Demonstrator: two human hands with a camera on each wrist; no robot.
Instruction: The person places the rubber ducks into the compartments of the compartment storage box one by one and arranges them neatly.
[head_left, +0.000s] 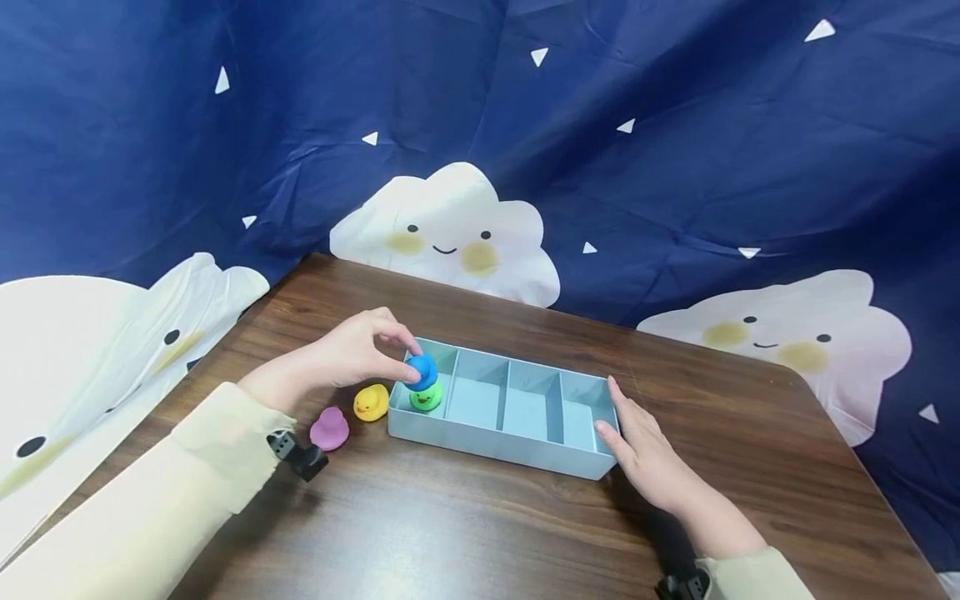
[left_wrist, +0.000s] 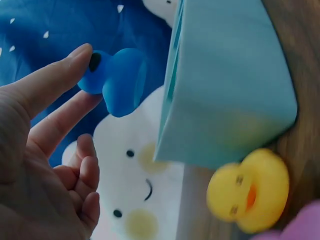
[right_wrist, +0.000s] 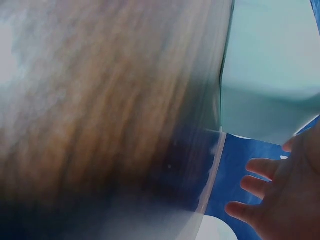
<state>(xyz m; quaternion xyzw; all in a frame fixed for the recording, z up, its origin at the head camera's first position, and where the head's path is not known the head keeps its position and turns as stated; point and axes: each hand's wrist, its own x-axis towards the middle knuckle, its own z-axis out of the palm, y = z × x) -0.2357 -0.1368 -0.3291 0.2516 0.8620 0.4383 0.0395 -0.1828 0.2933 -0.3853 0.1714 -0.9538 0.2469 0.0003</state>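
In the head view a pale blue box with several compartments in a row lies on the table. My left hand pinches a blue rubber duck by its head between thumb and fingertip, over the leftmost compartment. The left wrist view shows the blue duck held higher than the box rim. Below it, a green rubber duck sits in that compartment, partly hidden. My right hand touches the box's right end with fingers extended; in the right wrist view its fingers are spread.
A yellow rubber duck stands on the wooden table just left of the box. Beside it, nearer the left wrist, is a purple rubber duck. A dark blue curtain with clouds hangs behind the table.
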